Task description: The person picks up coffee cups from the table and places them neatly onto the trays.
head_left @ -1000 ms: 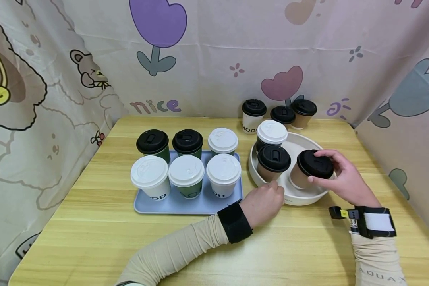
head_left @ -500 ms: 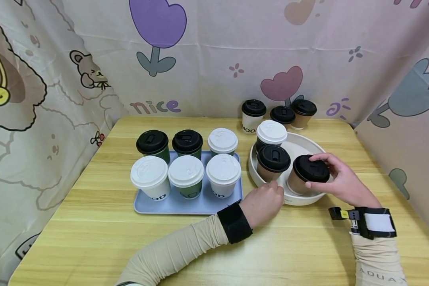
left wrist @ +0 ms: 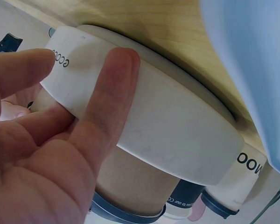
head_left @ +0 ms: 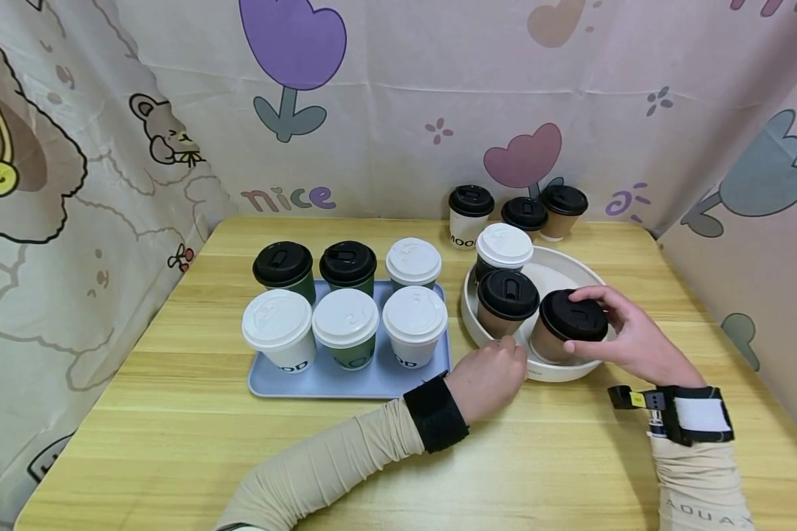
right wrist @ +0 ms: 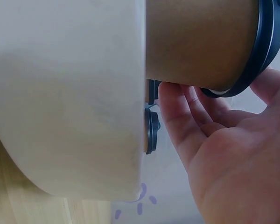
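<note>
My right hand [head_left: 644,343] grips a brown paper coffee cup [right wrist: 200,42], thumb at the near side of its black lid [head_left: 574,315] and fingers at the far side. That cup stands slightly tilted in the right part of a round white tray [head_left: 561,372]. With my left hand [head_left: 490,376] I hold the tray's near wall, some fingers against its outside [left wrist: 168,121] and another reaching over the rim. Just beyond that hand, a second brown cup [head_left: 501,324] with a black lid sits in the tray. Behind it is a dark cup with a white lid [head_left: 505,245].
At the left, a blue rectangular tray [head_left: 345,387] bears several lidded cups in two rows, white lids in front. Behind the round tray stand a white cup [head_left: 468,225] and two brown cups, one of them a brown cup [head_left: 559,221] near the curtain [head_left: 385,147].
My right hand has shifted the brown cup left and toward the near side of the round tray, and the cup sits lower and more upright. My left hand stays in place.
</note>
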Available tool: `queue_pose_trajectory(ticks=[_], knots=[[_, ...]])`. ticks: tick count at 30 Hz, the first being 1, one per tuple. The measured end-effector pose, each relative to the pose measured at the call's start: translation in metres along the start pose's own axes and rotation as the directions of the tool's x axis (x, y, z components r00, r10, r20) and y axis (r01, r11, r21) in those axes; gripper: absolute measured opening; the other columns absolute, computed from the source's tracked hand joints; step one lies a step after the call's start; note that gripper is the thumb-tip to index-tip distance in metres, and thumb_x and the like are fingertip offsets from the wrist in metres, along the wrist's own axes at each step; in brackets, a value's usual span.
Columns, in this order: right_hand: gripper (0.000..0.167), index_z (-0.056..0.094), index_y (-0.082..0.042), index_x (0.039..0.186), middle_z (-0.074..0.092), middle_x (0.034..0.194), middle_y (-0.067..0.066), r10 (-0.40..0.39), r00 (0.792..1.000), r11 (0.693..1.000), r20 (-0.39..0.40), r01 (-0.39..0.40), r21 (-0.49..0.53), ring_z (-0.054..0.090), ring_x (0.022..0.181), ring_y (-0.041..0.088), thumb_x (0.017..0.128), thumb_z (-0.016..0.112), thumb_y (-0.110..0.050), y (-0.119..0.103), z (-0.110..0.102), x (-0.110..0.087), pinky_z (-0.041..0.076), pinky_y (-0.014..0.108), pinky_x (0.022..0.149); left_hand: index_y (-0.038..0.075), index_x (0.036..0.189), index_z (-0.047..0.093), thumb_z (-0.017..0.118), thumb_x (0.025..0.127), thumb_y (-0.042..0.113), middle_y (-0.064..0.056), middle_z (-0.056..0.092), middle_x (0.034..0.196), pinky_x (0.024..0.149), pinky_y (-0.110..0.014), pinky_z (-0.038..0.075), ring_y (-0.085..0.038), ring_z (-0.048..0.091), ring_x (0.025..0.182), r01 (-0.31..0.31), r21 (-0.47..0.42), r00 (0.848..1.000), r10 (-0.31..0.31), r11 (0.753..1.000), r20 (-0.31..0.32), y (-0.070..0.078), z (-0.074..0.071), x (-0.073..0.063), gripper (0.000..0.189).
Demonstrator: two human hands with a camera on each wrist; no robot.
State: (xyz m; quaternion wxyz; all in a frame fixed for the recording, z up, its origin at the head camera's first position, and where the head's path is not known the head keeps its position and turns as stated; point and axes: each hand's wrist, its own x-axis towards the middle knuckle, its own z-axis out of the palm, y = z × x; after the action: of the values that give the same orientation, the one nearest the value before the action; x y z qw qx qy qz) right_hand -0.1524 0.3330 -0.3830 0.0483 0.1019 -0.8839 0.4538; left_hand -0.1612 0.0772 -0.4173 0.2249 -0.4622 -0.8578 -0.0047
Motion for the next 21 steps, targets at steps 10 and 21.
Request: queue_pose_trajectory(ticks=[10, 21], knots=[[0.063, 0.058, -0.015, 0.135, 0.054, 0.136, -0.002, -0.014, 1.000, 1.000, 0.020, 0.014, 0.002, 0.052, 0.115, 0.016, 0.080, 0.086, -0.003, -0.0025, -0.0005, -0.0012, 0.039, 0.018, 0.091, 0.011, 0.090, 0.069, 0.060, 0.100, 0.014, 0.001, 0.060, 0.082, 0.057, -0.018, 0.054, -0.006, 0.062, 0.072, 0.000, 0.012, 1.000, 0.000, 1.000, 0.004, 0.0003, 0.0006, 0.0003, 0.014], [0.064, 0.058, -0.016, 0.135, 0.054, 0.135, -0.002, -0.006, 0.999, 1.000, 0.037, 0.007, -0.006, 0.055, 0.109, 0.016, 0.080, 0.087, -0.004, -0.0047, -0.0002, -0.0021, 0.043, 0.019, 0.087, 0.011, 0.091, 0.069, 0.062, 0.102, 0.019, 0.000, 0.060, 0.082, 0.057, -0.018, 0.054, -0.006, 0.063, 0.072, 0.017, -0.003, 1.000, -0.017, 1.000, 0.001, 0.0002, -0.0012, 0.0001, 0.015]])
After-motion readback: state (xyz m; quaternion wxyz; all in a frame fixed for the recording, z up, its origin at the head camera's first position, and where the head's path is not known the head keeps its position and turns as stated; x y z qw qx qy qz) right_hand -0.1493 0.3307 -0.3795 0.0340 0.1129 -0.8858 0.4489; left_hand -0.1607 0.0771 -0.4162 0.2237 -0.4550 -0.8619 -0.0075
